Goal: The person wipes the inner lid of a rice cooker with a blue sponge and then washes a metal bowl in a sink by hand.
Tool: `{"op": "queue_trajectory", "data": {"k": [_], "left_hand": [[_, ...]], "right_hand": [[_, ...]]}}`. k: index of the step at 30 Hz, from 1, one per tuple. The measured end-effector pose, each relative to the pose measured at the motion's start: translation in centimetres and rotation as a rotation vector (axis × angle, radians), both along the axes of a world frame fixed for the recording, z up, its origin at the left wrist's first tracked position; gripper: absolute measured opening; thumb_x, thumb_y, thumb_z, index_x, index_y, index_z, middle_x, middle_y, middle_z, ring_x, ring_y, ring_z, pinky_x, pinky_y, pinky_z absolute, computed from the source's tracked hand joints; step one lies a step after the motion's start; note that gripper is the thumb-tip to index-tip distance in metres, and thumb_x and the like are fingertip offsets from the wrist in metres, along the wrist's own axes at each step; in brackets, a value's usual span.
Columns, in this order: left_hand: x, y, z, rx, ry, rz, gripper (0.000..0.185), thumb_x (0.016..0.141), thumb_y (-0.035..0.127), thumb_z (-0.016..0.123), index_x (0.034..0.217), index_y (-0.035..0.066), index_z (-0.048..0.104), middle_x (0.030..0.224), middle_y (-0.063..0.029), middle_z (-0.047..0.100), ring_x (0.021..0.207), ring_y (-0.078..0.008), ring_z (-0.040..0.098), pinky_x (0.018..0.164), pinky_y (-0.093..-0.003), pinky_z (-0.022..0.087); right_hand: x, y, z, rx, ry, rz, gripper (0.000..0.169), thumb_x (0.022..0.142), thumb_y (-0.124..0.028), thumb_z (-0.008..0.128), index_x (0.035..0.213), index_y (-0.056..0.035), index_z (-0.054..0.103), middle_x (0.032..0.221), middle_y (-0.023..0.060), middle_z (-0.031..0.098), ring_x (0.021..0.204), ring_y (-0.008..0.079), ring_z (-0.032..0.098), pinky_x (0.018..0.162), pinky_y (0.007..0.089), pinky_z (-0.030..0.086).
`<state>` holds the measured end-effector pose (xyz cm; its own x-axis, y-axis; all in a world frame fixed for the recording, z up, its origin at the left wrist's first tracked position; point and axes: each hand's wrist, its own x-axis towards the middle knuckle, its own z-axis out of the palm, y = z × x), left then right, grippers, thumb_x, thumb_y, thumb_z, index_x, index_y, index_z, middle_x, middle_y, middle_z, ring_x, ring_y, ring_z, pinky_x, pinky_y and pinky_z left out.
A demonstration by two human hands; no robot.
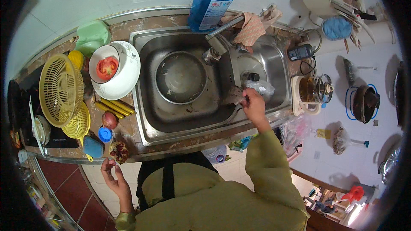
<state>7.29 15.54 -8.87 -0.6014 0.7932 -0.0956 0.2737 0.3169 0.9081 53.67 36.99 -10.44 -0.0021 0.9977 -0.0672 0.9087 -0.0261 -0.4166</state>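
My right hand (255,106) is over the divider between the two sink basins, its fingers closed on a brownish rag (233,95) that hangs toward the larger basin. A clear plastic bag (265,88) lies just beyond that hand in the small basin (276,70). In the large steel basin (173,118) rests a round metal pan (181,78), left of the faucet (214,51). My left hand (115,178) is at the counter's front edge with fingers loosely apart and nothing visible in them. Closest to it is a cut pomegranate (118,151).
Left of the sink are a plate (130,81), a bowl with a cut tomato (107,68), yellow baskets (59,89), an onion (109,120) and a blue sponge (93,146). A blue detergent bottle (210,6) stands behind. On the right is a glass kettle (313,89).
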Motion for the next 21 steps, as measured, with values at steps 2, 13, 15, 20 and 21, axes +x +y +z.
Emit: {"op": "queue_trajectory", "data": {"k": [2,13,15,20,21], "left_hand": [[0.4,0.7,0.1,-0.01,0.003,-0.024,0.029,0.093,0.004,0.054,0.121,0.0,0.05,0.111,-0.0077,0.055,0.104,-0.0172,0.052,0.096,-0.0313,0.04],[1.4,1.9,-0.3,0.026,-0.073,-0.123,0.025,0.091,0.003,0.057,0.115,0.0,0.053,0.106,-0.0066,0.057,0.097,-0.015,0.053,0.091,-0.0294,0.041],[1.3,1.9,-0.3,0.026,-0.093,-0.126,0.027,0.09,0.003,0.057,0.117,-0.001,0.053,0.104,-0.006,0.057,0.096,-0.0148,0.053,0.09,-0.0293,0.041],[1.4,2.0,-0.2,-0.023,-0.111,-0.204,0.029,0.087,-0.001,0.057,0.116,-0.002,0.054,0.104,-0.008,0.058,0.091,-0.0146,0.053,0.087,-0.0292,0.043],[1.4,2.0,-0.2,-0.022,-0.119,-0.217,0.029,0.086,-0.002,0.057,0.115,-0.002,0.054,0.104,-0.0081,0.058,0.091,-0.0146,0.053,0.087,-0.0291,0.043]], "right_hand": [[-1.1,0.2,2.6,0.005,0.224,-0.102,0.029,0.068,0.002,0.07,0.089,-0.007,0.053,0.075,0.0071,0.052,0.077,0.0287,0.053,0.07,0.0348,0.044],[-9.7,4.3,2.1,0.078,0.483,0.069,0.029,0.077,-0.003,0.067,0.1,-0.0059,0.049,0.086,0.0082,0.053,0.075,0.0221,0.052,0.069,0.0312,0.044],[-11.2,4.9,0.8,0.05,0.47,0.075,0.027,0.078,-0.006,0.066,0.099,-0.0065,0.049,0.086,0.0076,0.052,0.073,0.0206,0.051,0.068,0.0309,0.044],[-15.3,6.4,-1.2,0.032,0.577,0.081,0.026,0.078,-0.008,0.067,0.096,-0.0069,0.048,0.085,0.0062,0.048,0.074,0.0192,0.048,0.068,0.0302,0.042],[-15.9,6.6,-1.2,0.021,0.571,0.058,0.027,0.078,-0.007,0.067,0.096,-0.0068,0.048,0.085,0.0062,0.047,0.075,0.019,0.047,0.068,0.03,0.042]]}}
